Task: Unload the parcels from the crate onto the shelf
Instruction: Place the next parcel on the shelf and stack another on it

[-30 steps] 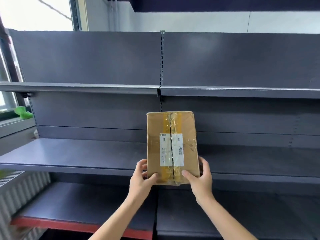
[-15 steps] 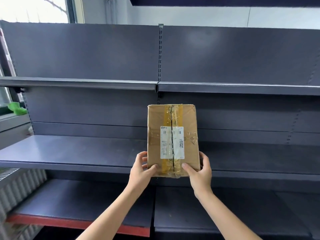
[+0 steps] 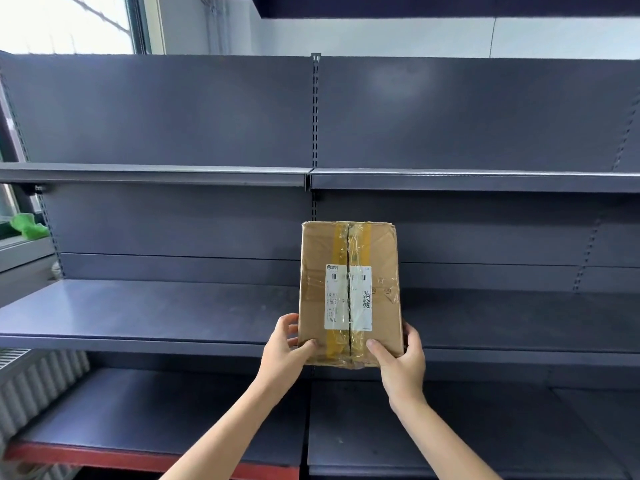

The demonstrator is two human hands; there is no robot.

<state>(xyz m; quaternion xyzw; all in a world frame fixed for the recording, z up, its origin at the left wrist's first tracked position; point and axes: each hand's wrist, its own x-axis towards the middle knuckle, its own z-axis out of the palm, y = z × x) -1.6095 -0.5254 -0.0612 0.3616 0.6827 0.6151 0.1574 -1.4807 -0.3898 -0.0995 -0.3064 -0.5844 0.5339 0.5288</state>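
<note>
A brown cardboard parcel (image 3: 377, 251) with yellow tape and a white shipping label stands upright at the front edge of the middle shelf (image 3: 149, 313). My left hand (image 3: 285, 344) grips its lower left corner, thumb across the front. My right hand (image 3: 401, 362) grips its lower right corner the same way. Whether the parcel's bottom rests on the shelf or hangs just above its edge I cannot tell. The crate is out of view.
The dark grey shelving has an upper shelf (image 3: 156, 174) and a lower shelf (image 3: 138, 420) with a red front edge. A slotted upright (image 3: 315, 116) runs down the middle. A window and a green object (image 3: 27, 226) are at the left.
Both hands have carried the parcel slightly up and forward toward the middle shelf. My grip on its lower corners is unchanged.
</note>
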